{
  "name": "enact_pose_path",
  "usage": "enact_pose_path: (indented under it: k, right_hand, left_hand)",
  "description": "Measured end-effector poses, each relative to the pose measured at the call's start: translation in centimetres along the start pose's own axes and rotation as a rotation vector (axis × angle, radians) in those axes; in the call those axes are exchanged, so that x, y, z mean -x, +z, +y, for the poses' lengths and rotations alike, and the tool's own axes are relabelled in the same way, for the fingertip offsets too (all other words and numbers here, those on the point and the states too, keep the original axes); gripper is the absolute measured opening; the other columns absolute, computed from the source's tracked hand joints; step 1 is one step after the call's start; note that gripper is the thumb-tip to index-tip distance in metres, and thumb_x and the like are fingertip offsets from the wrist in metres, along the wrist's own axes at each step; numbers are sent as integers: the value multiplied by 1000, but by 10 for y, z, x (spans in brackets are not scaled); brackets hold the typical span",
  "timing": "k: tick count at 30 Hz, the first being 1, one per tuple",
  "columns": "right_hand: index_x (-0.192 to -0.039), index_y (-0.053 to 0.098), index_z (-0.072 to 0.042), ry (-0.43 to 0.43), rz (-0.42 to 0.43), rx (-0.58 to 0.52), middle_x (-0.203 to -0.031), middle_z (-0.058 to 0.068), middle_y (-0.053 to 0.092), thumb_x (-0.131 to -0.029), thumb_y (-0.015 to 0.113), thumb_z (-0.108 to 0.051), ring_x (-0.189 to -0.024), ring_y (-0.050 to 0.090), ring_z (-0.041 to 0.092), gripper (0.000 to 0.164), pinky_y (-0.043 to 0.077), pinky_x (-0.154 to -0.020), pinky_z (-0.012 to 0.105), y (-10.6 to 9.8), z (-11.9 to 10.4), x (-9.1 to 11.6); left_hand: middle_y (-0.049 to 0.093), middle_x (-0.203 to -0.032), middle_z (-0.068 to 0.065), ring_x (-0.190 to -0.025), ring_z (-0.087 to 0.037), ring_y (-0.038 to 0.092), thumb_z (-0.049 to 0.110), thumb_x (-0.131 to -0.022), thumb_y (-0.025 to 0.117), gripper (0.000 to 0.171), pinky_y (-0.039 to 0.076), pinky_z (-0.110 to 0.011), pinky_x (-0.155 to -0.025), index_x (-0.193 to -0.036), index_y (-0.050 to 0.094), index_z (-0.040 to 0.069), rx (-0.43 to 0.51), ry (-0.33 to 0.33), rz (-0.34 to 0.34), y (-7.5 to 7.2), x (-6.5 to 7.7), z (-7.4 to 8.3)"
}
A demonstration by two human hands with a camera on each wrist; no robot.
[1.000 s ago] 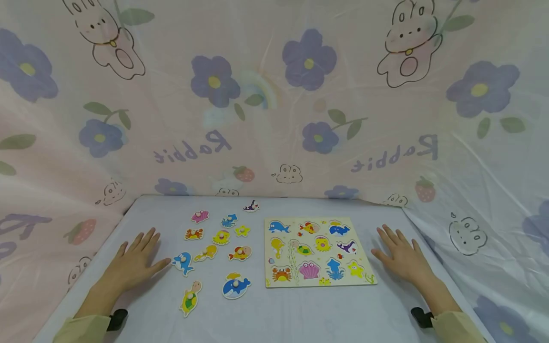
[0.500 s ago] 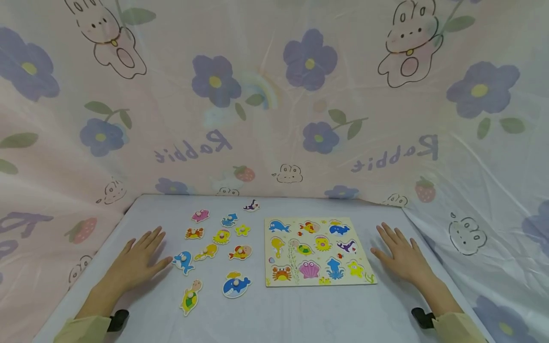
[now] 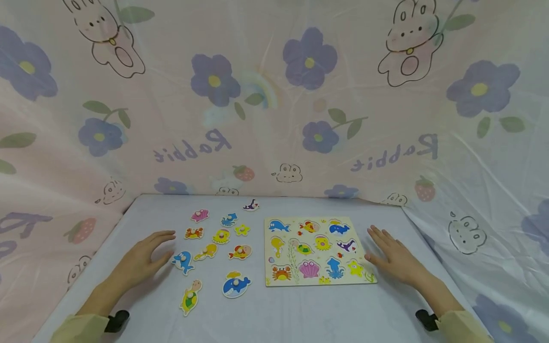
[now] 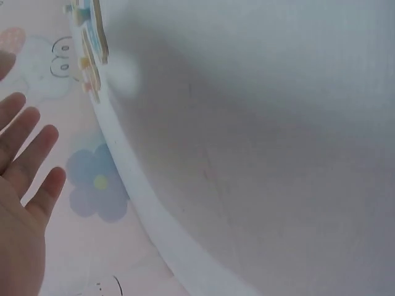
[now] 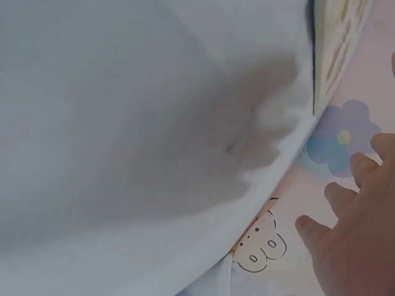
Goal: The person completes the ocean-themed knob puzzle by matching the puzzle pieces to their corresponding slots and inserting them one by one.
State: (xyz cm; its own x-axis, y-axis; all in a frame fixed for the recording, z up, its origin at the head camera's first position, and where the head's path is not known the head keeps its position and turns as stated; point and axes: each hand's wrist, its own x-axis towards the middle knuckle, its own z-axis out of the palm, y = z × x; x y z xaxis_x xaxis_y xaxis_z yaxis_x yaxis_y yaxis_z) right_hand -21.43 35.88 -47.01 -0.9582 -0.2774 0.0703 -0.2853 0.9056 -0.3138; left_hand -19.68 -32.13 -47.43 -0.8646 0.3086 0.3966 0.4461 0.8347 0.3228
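Note:
My left hand (image 3: 139,259) is over the left side of the table, fingers relaxed and holding nothing. Its thumb and fingertips come close to a blue dolphin puzzle piece (image 3: 183,263) with a small knob. My right hand (image 3: 396,257) hovers at the right, fingers extended, its thumb right by the edge of a wooden sea-animal puzzle board (image 3: 259,291). In the left wrist view the left hand (image 4: 21,179) shows spread fingers and bare palm. The right wrist view has the right hand (image 5: 358,216) above its shadow, near the board's edge (image 5: 321,80).
Several knobbed pieces lie left of the board, among them a turtle (image 3: 190,297), a whale (image 3: 236,285), a crab (image 3: 194,233), a fish (image 3: 240,252) and a shell (image 3: 200,216). A patterned curtain (image 3: 266,119) surrounds the white table (image 3: 309,314).
My left hand has turned inward, its fingers bending toward the pieces. The right hand has shifted slightly left, toward the board. The pieces and board have stayed in place.

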Motion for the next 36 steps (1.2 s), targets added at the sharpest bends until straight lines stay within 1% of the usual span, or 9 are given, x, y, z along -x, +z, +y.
enact_pose_path:
  k: [3,7,9,12,16,20,24,31,36]
  right_hand:
    - [-163,31,-6,-13,-38,1,-168,22,25,-99,63,-56,-151,21,55,87,19,-114,76,3,1,3]
    - [-161,34,-5,-49,-78,0,-167,21,28,-98,64,-58,-150,23,54,88,22,-114,75,8,1,7]
    - [-160,36,-4,-76,-97,-4,-167,21,30,-97,65,-58,-149,25,55,88,24,-113,75,11,0,10]
    - [-160,38,-4,-104,-119,-13,-166,20,31,-96,66,-58,-149,26,55,88,26,-113,75,16,0,13]
    - [-160,38,-5,-126,-136,-10,-166,19,33,-96,65,-58,-149,28,54,87,28,-112,74,19,0,16]
    - [-159,39,-5,-135,-146,-13,-166,19,33,-97,65,-56,-149,28,54,84,27,-112,74,19,-2,16]
    - [-159,39,-5,-132,-166,-12,-166,19,33,-98,64,-56,-149,28,54,84,25,-113,74,17,-4,17]
    - [-159,39,-4,-130,-179,5,-166,20,32,-98,63,-57,-149,28,54,84,25,-113,75,17,-5,17]
    - [-160,38,-5,-127,-190,10,-167,19,31,-98,62,-58,-149,27,53,85,24,-113,75,18,-5,15]
  left_hand:
    - [67,-133,-11,-122,-40,62,11,-93,79,39,50,-62,-98,-130,67,7,82,-13,-23,1,-3,1]
    - [73,-119,-4,-105,-30,68,3,-90,79,34,57,-51,-86,-122,71,9,152,-32,-82,2,-8,3]
    - [73,-116,-1,-101,-25,68,2,-90,79,33,56,-45,-82,-120,72,11,182,-50,-131,3,-11,4]
    - [74,-114,3,-99,-20,67,4,-89,79,32,55,-39,-82,-120,73,13,216,-79,-203,5,-13,5]
    - [73,-111,6,-96,-13,65,7,-90,79,30,52,-33,-81,-118,74,17,242,-93,-266,9,-15,4]
    - [72,-109,7,-94,-10,63,6,-91,78,27,51,-30,-79,-115,75,18,246,-63,-285,11,-17,2]
    - [72,-108,6,-93,-9,63,3,-90,78,24,52,-29,-77,-110,77,16,264,-32,-285,11,-17,2]
    - [73,-109,5,-94,-11,62,1,-90,77,21,53,-27,-77,-103,79,18,267,-33,-302,12,-19,3]
    - [72,-106,4,-92,-11,61,1,-90,78,19,52,-26,-75,-100,81,17,267,-14,-299,13,-20,2]
